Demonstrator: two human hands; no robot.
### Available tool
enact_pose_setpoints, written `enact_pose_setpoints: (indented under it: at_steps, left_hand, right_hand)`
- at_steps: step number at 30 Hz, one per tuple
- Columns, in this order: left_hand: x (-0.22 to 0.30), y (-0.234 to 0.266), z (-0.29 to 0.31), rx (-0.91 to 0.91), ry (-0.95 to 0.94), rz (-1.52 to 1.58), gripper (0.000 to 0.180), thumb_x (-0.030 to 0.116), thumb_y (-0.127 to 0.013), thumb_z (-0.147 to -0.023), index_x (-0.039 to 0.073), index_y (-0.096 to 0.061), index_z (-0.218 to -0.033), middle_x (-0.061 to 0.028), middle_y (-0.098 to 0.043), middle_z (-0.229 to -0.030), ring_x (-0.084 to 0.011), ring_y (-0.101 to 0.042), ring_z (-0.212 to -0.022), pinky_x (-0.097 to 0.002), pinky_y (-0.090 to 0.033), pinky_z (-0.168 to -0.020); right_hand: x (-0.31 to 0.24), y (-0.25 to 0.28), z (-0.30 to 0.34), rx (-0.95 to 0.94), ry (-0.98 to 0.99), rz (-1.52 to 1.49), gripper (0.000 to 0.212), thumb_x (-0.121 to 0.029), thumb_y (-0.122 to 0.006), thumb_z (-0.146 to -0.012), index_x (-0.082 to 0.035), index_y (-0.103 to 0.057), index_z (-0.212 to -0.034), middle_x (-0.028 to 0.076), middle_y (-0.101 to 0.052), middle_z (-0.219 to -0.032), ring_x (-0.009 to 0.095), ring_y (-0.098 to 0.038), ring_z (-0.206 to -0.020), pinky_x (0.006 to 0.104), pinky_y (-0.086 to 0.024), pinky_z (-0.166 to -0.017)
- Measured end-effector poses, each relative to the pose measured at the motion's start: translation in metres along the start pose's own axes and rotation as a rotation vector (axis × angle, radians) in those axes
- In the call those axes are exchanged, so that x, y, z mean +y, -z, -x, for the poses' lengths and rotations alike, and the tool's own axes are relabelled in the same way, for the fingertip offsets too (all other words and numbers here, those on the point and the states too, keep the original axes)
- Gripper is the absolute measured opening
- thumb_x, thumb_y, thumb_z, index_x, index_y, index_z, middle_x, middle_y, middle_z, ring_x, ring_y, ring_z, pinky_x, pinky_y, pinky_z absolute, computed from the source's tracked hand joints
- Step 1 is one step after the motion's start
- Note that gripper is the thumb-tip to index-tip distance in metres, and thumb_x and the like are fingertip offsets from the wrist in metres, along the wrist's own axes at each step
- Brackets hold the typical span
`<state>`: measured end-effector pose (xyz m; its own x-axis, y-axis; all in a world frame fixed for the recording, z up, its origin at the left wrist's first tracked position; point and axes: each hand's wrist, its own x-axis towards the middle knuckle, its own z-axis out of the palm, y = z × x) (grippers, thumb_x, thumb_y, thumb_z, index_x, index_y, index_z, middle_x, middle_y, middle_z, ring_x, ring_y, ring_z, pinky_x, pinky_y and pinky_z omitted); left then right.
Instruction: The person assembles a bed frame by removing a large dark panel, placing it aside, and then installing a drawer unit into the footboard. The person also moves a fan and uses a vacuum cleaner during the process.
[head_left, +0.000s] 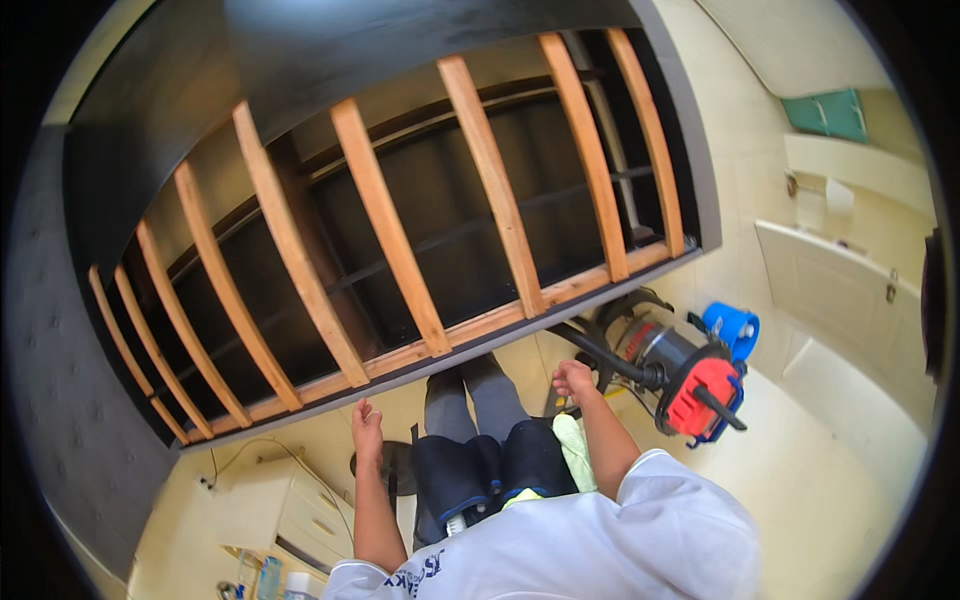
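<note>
1. Left hand [367,428]: fingers loosely extended, grasping nothing I can see, fingertips just beside the bed's near edge; I can't tell whether they touch it.
2. Right hand [573,381]: fingers curled in. Whether anything sits inside the curl, I can't make out. A black hose [600,352] runs near it.
3. The grey-edged bed frame [702,175] spans the space ahead of both hands, its pale wooden slats [388,225] set apart with dark gaps between.
4. Room is tight at the near rail; the vacuum cleaner [665,355] and blue bucket [733,328] crowd the right. Beyond them lies open floor [820,470].
5. The frame's shadowed interior is hard to read; the rail hides the person's feet, and the drawer cabinet [310,515] is cut off at lower left.
</note>
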<state>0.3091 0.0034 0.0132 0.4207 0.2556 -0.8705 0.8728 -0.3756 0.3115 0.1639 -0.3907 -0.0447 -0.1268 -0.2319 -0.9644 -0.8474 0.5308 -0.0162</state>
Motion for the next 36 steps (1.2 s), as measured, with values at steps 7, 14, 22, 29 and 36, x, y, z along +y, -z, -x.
enact_pose_setpoints:
  at_steps: [7,14,22,29,36]
  left_hand:
    - [0.004,0.015,-0.012,-0.091,-0.142,-0.216,0.043,0.007,-0.048,-0.078,0.004,-0.039,-0.120,-0.0139,-0.045,-0.115,-0.0209,-0.044,-0.105,-0.0299,-0.035,-0.088]
    - [0.015,0.033,-0.032,-0.156,-0.256,-0.355,0.039,0.007,-0.047,-0.079,0.002,-0.042,-0.117,-0.0146,-0.046,-0.114,-0.0210,-0.045,-0.105,-0.0298,-0.035,-0.088]
    - [0.042,0.017,-0.043,-0.249,-0.303,-0.419,0.038,0.006,-0.045,-0.081,0.002,-0.038,-0.118,-0.0151,-0.044,-0.115,-0.0223,-0.044,-0.106,-0.0291,-0.036,-0.087]
    - [0.059,-0.015,-0.020,-0.246,-0.358,-0.554,0.036,0.005,-0.046,-0.079,0.000,-0.041,-0.115,-0.0144,-0.047,-0.112,-0.0213,-0.046,-0.103,-0.0277,-0.037,-0.084]
    - [0.038,-0.057,0.039,-0.153,-0.419,-0.671,0.035,0.004,-0.045,-0.078,-0.001,-0.044,-0.112,-0.0145,-0.049,-0.109,-0.0226,-0.048,-0.101,-0.0297,-0.037,-0.085]
  right_hand:
    - [0.075,0.034,-0.002,0.357,-0.013,-0.088,0.033,-0.013,-0.053,-0.074,-0.009,-0.044,-0.105,0.003,-0.052,-0.075,0.012,-0.048,-0.050,0.0264,-0.039,-0.040]
    - [0.140,0.074,0.043,0.542,0.092,0.221,0.057,-0.018,-0.062,-0.065,-0.004,-0.040,-0.116,0.017,-0.050,-0.106,0.027,-0.049,-0.099,0.0342,-0.039,-0.084]
    - [0.176,0.238,0.059,1.183,0.078,-0.558,0.072,-0.035,-0.061,-0.069,0.006,-0.030,-0.120,0.022,-0.042,-0.116,0.031,-0.041,-0.108,0.0355,-0.033,-0.090]
    - [0.091,0.359,0.056,0.740,0.622,-1.277,0.064,-0.062,-0.046,-0.071,-0.007,-0.041,-0.105,0.014,-0.057,-0.085,0.028,-0.055,-0.073,0.0438,-0.042,-0.069]
    - [0.055,0.345,0.078,0.584,1.018,-1.532,0.056,-0.052,-0.033,-0.082,-0.002,-0.043,-0.104,0.017,-0.054,-0.094,0.029,-0.054,-0.082,0.0390,-0.043,-0.074]
